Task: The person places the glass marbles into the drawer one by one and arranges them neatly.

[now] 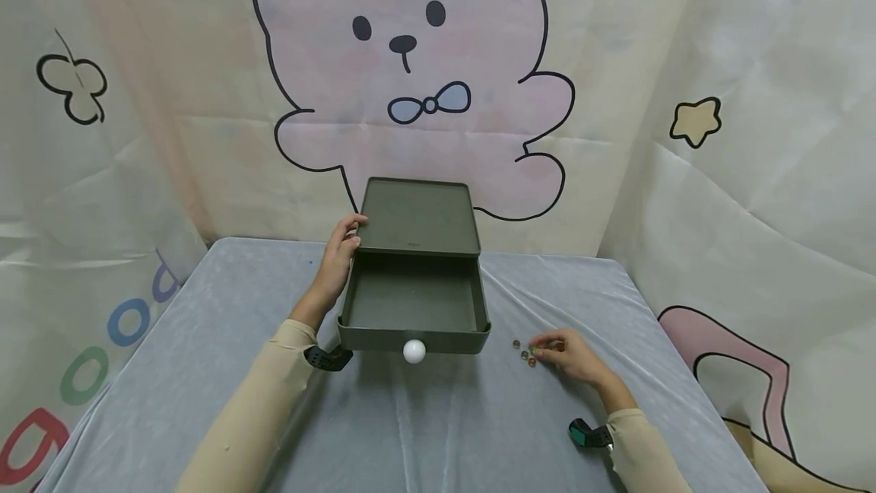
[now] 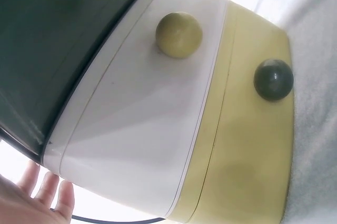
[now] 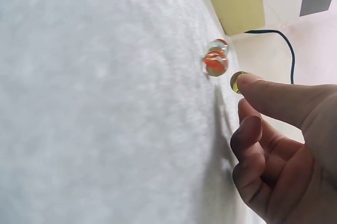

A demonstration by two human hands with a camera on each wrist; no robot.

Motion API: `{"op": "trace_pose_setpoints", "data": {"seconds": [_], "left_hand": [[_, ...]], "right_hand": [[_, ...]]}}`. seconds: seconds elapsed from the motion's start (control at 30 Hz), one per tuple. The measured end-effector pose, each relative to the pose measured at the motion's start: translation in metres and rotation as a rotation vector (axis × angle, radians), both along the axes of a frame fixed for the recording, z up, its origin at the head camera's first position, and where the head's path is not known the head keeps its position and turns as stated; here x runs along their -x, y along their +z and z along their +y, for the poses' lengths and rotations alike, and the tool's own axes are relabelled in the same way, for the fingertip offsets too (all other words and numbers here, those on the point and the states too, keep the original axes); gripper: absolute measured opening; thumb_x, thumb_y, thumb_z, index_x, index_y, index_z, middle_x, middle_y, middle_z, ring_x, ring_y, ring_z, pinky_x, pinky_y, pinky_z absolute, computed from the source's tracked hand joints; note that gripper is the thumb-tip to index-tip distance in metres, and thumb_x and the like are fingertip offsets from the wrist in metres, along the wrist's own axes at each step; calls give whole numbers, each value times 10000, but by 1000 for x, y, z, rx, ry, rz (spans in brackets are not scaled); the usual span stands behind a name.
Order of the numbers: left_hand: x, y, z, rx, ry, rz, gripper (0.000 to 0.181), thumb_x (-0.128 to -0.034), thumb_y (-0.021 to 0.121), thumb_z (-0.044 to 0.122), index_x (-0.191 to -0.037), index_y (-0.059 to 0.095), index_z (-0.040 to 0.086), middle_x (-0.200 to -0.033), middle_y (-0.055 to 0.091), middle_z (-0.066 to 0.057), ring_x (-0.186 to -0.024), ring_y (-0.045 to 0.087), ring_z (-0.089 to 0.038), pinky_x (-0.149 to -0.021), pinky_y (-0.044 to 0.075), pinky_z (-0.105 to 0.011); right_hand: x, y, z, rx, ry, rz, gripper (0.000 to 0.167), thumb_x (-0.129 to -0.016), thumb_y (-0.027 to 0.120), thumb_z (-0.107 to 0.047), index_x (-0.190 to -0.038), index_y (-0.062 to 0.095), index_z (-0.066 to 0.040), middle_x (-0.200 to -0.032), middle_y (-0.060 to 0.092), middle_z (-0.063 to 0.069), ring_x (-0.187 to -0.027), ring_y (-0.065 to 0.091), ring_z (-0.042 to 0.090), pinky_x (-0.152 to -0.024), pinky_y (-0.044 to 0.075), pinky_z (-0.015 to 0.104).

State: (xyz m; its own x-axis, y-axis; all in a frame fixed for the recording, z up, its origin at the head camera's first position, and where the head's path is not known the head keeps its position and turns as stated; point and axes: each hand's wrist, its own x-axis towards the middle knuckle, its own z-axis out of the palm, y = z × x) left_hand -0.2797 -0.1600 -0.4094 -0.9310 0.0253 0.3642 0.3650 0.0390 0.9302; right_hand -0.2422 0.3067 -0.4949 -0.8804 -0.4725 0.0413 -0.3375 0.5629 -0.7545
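Note:
A small drawer cabinet stands mid-table, its dark green top drawer (image 1: 414, 339) pulled out, with a white knob (image 1: 414, 351). The drawer's inside shows bare. My left hand (image 1: 335, 265) touches the cabinet's left side near the green top (image 1: 420, 215); its fingertips (image 2: 66, 197) also show at the cabinet's edge in the left wrist view. To the right of the cabinet, my right hand (image 1: 571, 356) pinches a clear marble with yellow-green inside (image 3: 236, 83) between thumb and fingers. Several loose marbles (image 1: 516, 344) lie beside it on the cloth, one with orange swirls (image 3: 215, 63).
Below the green drawer sit a white drawer (image 2: 142, 103) with a yellow-green knob and a yellow drawer (image 2: 242, 145) with a dark knob, both pushed in. A grey-blue cloth (image 1: 424, 432) covers the table. Printed curtains (image 1: 616, 36) hang behind and at both sides.

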Motion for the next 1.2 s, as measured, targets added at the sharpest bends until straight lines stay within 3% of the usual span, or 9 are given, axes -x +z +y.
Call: {"op": "trace_pose_setpoints", "data": {"seconds": [0.33, 0.6, 1.2], "left_hand": [[-2, 0, 0, 6, -15, -18, 456, -1038, 305, 146, -1481, 385, 70, -1640, 190, -150, -1508, 199, -363, -1181, 197, -578], [-2, 0, 1, -2, -6, -6, 435, -1032, 315, 126, -1452, 410, 61, -1609, 245, -162, -1481, 239, -356, -1167, 215, -564], [0, -2, -1, 12, -9, -5, 444, -1037, 319, 148, -1467, 403, 78, -1616, 236, -146, -1490, 228, -347, -1173, 211, -577]], "right_hand": [[4, 7, 0, 42, 2, 27, 202, -940, 675, -64, -1076, 726, 76, -951, 741, 214, -613, 503, -10, -539, 439, 216], [3, 16, -6, 98, 49, 75, 207, -942, 660, -35, -1067, 705, 124, -927, 718, 265, -587, 486, 3, -511, 426, 230], [4, 35, -24, 92, 65, 80, 226, -954, 640, -26, -1113, 696, 125, -1013, 690, 341, -625, 473, -32, -562, 431, 216]]}}
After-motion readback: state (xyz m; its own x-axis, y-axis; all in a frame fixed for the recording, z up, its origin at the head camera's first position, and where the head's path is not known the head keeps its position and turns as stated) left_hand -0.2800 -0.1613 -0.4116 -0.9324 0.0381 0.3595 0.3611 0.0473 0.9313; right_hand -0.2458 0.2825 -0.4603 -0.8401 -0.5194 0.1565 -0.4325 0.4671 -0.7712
